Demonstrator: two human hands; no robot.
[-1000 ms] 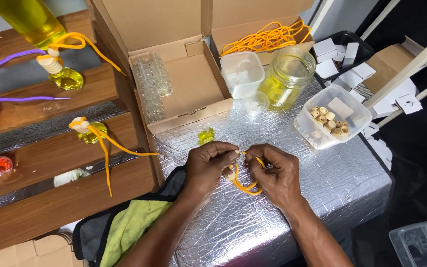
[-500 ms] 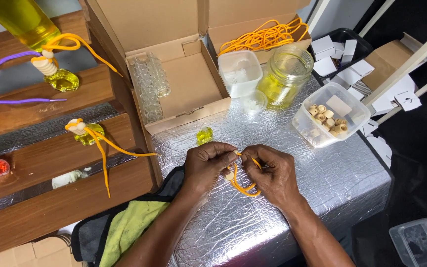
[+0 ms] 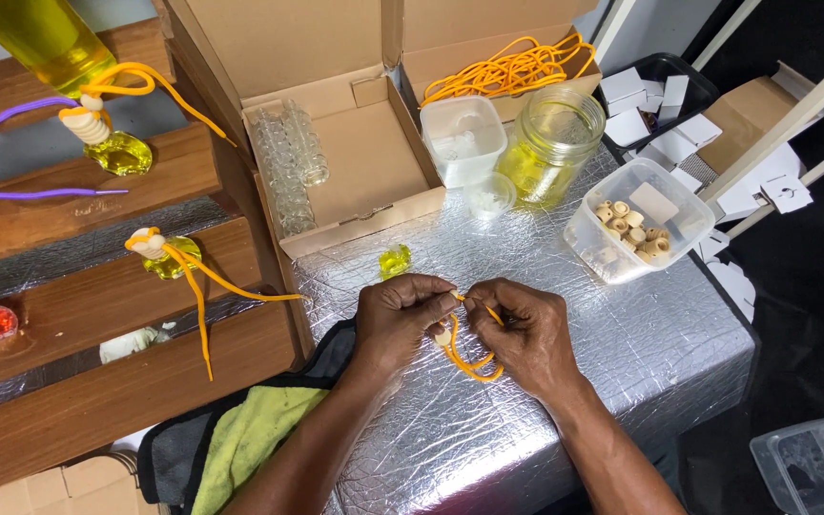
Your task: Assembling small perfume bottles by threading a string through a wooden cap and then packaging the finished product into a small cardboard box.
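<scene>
**Two hands pinch an orange cord and a small wooden cap over the foil counter**

Both hands meet near the middle of the silver foil-covered counter point(image 3: 622, 381). The left hand point(image 3: 401, 319) has its fingers curled in, and its grip is narrow, pinching a small pale wooden cap point(image 3: 442, 336) together with the orange cord point(image 3: 469, 360). The right hand point(image 3: 526, 334) faces it, thumb and forefinger closed tight on the upper end of the same cord, so that the fingertips of the two hands almost touch. Below the hands the cord hangs in a loose loop that lies on the foil.

Just beyond the left hand a small yellow glass bottle point(image 3: 395, 259) sits on the counter. Behind it stands an open cardboard box point(image 3: 364, 162) with a row of clear glass bottles point(image 3: 288, 172) along its left wall. To the right of the box are a white square tub point(image 3: 464, 138), a small clear round lid point(image 3: 488, 195), and a glass jar point(image 3: 550, 143) holding yellow liquid. A bundle of orange cords point(image 3: 507, 69) lies in a second box behind these. Further right, a clear plastic container point(image 3: 636, 217) holds more wooden caps.

On the left, wooden steps point(image 3: 78, 277) carry finished yellow bottles tied with orange cord, and red ones with purple cord. A yellow-green cloth point(image 3: 240, 434) lies on a dark bag at the counter's near left edge.
</scene>
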